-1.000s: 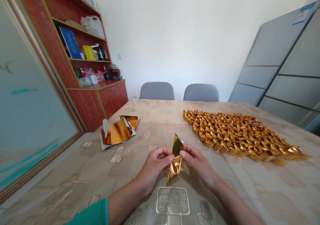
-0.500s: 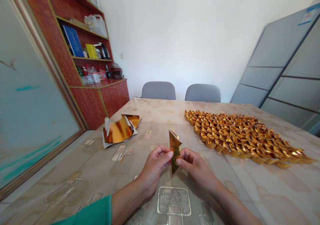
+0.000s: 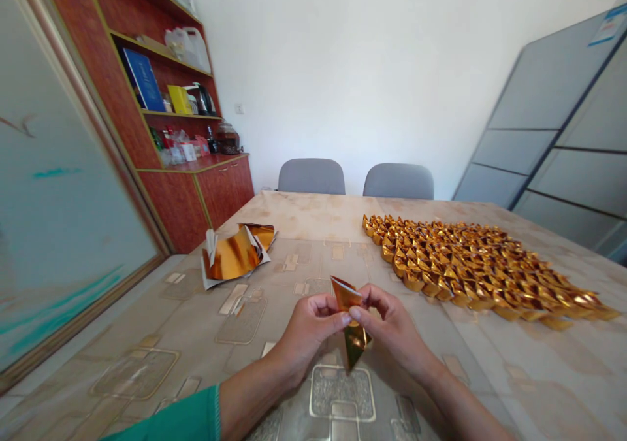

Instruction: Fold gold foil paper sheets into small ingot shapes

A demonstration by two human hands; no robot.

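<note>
A folded piece of shiny gold paper [image 3: 356, 344] is held upright over the table, its pointed ends above and below my fingers. My left hand [image 3: 313, 330] pinches it from the left, thumb across its middle. From the right, my right hand [image 3: 392, 326] grips the same piece, its thumb close beside the left thumb. Part of the paper is hidden behind the fingers. To the left lies a small stack of loose gold foil sheets [image 3: 232, 256] with white edges. Many folded gold paper ingots [image 3: 455, 264] stand in packed rows at the right.
A patterned cloth covers the table [image 3: 161, 317]. Two grey chairs [image 3: 311, 176] stand at its far side, against a white wall. A reddish wooden cabinet [image 3: 223, 183] with filled shelves is at the left, and grey panelled doors [image 3: 519, 114] are at the right.
The folded gold paper has moved slightly down and right. Both thumbs have come together at its middle, and it looks opened wider at the lower part.
</note>
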